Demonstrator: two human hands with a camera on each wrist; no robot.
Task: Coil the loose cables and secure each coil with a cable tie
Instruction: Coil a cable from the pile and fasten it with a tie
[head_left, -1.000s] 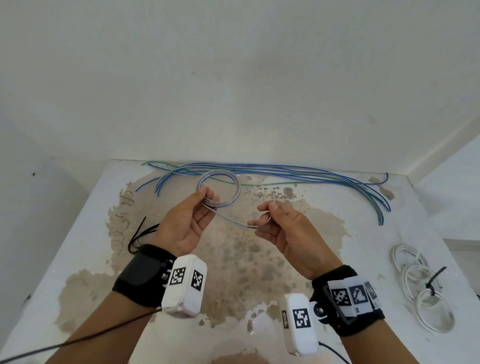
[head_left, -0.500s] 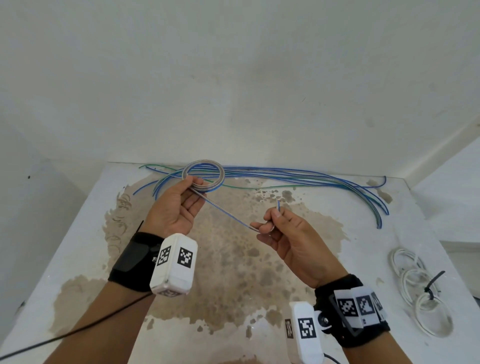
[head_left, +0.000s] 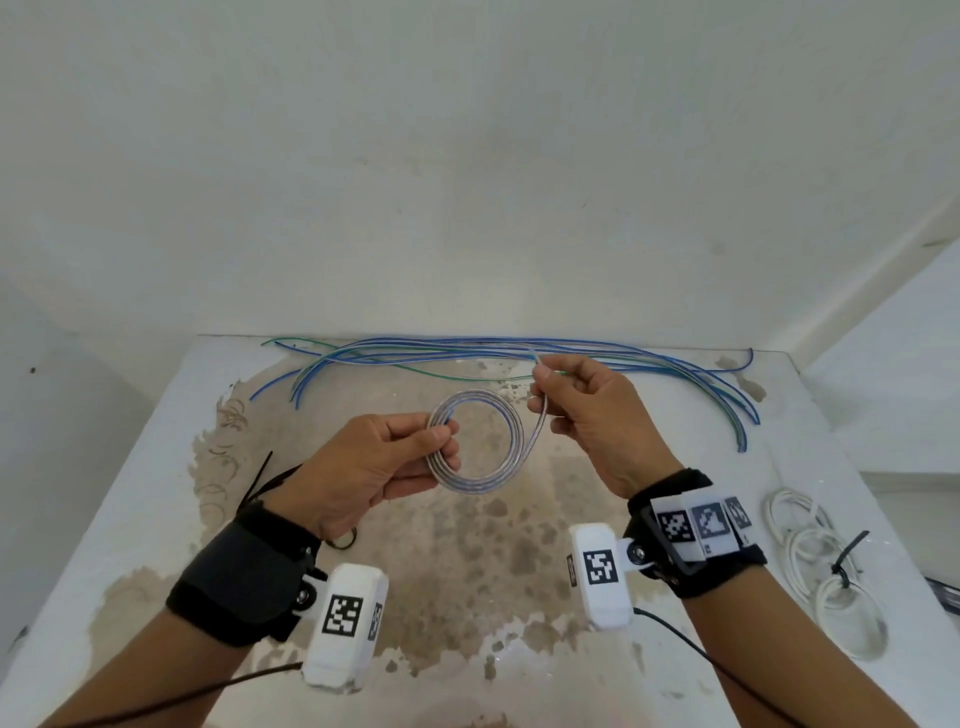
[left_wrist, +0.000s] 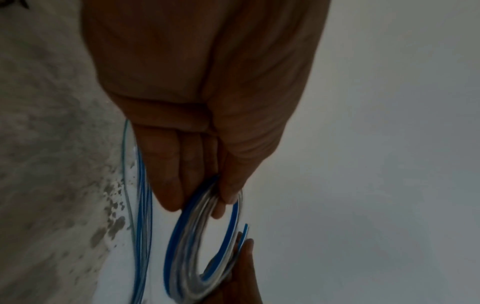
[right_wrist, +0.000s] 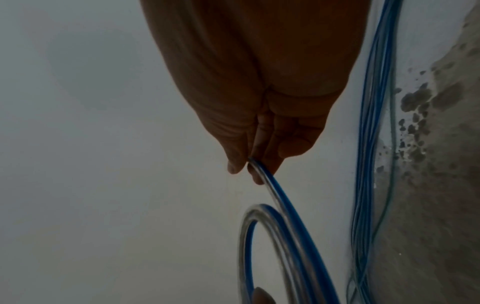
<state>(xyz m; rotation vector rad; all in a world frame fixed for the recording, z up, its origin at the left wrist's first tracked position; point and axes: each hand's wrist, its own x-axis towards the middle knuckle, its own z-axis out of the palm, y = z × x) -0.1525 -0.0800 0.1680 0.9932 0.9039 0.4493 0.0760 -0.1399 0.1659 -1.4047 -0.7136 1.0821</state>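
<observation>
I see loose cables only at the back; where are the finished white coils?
In the head view, the white coils lie on the table's right edge, beside the right wrist, joined by a black tie.

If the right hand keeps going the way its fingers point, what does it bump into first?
Probably the loose cables at the table's far edge, just beyond the right hand; depth is unclear.

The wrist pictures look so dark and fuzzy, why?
Left wrist view: the left hand fills the frame in shadow, and the coil is smeared. Right wrist view: dim too, the cable streaked. Head view: bright and sharp, edges bent.
</observation>
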